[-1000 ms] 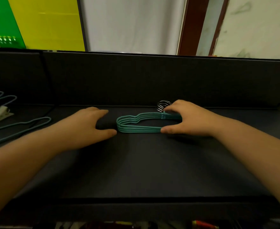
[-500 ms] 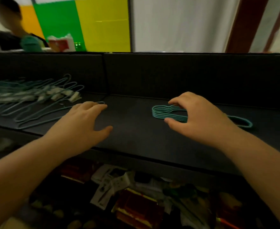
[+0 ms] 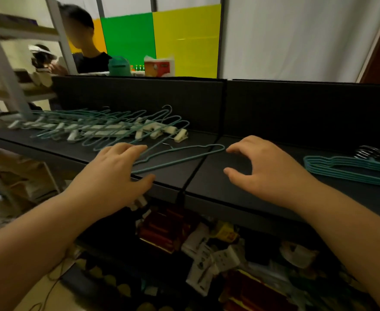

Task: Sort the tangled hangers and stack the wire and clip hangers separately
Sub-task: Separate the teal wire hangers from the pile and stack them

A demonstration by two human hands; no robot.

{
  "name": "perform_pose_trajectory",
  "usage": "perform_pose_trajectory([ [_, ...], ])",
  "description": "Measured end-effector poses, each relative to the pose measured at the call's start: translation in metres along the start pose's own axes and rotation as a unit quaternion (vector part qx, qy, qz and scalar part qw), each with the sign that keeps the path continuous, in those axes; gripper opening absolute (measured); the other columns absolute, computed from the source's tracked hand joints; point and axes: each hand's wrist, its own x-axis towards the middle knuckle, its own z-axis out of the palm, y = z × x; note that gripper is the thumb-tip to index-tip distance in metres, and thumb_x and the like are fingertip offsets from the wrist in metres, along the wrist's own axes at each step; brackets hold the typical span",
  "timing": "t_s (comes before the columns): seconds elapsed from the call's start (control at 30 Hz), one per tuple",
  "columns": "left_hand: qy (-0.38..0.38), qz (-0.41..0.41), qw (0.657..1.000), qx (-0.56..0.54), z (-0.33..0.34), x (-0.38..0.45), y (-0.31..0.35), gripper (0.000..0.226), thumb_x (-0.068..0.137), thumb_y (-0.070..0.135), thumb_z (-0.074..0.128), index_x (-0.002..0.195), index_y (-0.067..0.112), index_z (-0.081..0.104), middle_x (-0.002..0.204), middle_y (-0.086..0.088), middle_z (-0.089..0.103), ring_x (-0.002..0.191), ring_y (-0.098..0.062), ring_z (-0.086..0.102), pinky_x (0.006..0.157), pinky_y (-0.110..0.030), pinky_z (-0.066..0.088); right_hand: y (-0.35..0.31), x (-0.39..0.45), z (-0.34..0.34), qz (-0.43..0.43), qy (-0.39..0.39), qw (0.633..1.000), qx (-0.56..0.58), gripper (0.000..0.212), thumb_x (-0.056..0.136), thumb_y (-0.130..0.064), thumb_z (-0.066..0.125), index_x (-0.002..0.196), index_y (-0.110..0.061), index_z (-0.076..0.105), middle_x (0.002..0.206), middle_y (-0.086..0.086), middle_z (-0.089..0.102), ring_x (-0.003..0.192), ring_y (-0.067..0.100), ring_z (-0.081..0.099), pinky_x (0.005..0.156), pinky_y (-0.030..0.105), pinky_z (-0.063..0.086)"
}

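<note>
A single teal wire hanger (image 3: 184, 154) lies flat on the black table (image 3: 218, 187), between my two hands. My left hand (image 3: 115, 173) hovers over its left part with relaxed fingers, holding nothing. My right hand (image 3: 265, 169) is just right of the hanger's tip, fingers loosely curved and empty. A neat stack of teal wire hangers (image 3: 350, 169) lies at the far right. A tangled pile of teal clip hangers with white clips (image 3: 108, 129) spreads along the back left.
A black back wall (image 3: 296, 108) runs behind the table. Below the front edge sits a clutter of boxes and packets (image 3: 207, 248). Two people (image 3: 83, 41) are beyond the wall at upper left, next to a metal shelf frame (image 3: 2, 63).
My view has swung left. My right hand let go of the wire hanger stack and moved left with my left hand toward the single wire hanger.
</note>
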Motion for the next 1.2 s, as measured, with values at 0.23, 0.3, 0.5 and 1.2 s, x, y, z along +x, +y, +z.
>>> perform_pose_trajectory([
  [0.23,-0.012,0.021,1.000,0.011,0.000,0.040,-0.103,0.079,0.083,0.069,0.046,0.150,0.038,0.021,0.151,0.011,0.030,0.136,-0.016,0.030,0.108,-0.034,0.033,-0.054,0.057,0.053,0.029,-0.006,0.999,-0.012,0.050,0.088,-0.056,0.057,0.132,-0.035,0.053,0.120,-0.019,0.049,0.114,0.002,0.047,0.095,0.029,0.046],
  [0.3,-0.023,0.024,0.999,-0.002,0.004,0.054,-0.116,0.079,0.083,0.069,0.048,0.150,0.037,0.021,0.151,0.011,0.030,0.136,-0.016,0.031,0.107,-0.034,0.033,-0.058,0.066,0.061,0.042,-0.014,0.999,-0.011,0.050,0.088,-0.056,0.058,0.133,-0.034,0.053,0.120,-0.019,0.049,0.114,0.002,0.048,0.095,0.029,0.046],
  [0.5,-0.054,0.049,0.997,-0.022,0.030,0.105,-0.120,0.076,0.085,0.066,0.050,0.150,0.036,0.023,0.152,0.007,0.030,0.138,-0.018,0.029,0.110,-0.037,0.031,-0.053,0.102,0.077,0.055,-0.048,0.997,-0.039,0.052,0.088,-0.057,0.059,0.135,-0.035,0.051,0.126,-0.018,0.047,0.116,0.002,0.047,0.097,0.030,0.047],
  [1.2,-0.131,0.036,0.990,0.023,0.065,0.238,-0.148,0.094,0.074,0.075,0.054,0.148,0.023,0.028,0.147,-0.006,0.026,0.127,-0.026,0.042,0.099,-0.036,0.043,-0.034,0.191,0.104,0.057,-0.195,0.979,-0.008,0.057,0.085,-0.066,0.056,0.137,-0.046,0.046,0.134,-0.027,0.040,0.123,-0.007,0.040,0.101,0.019,0.039],
])
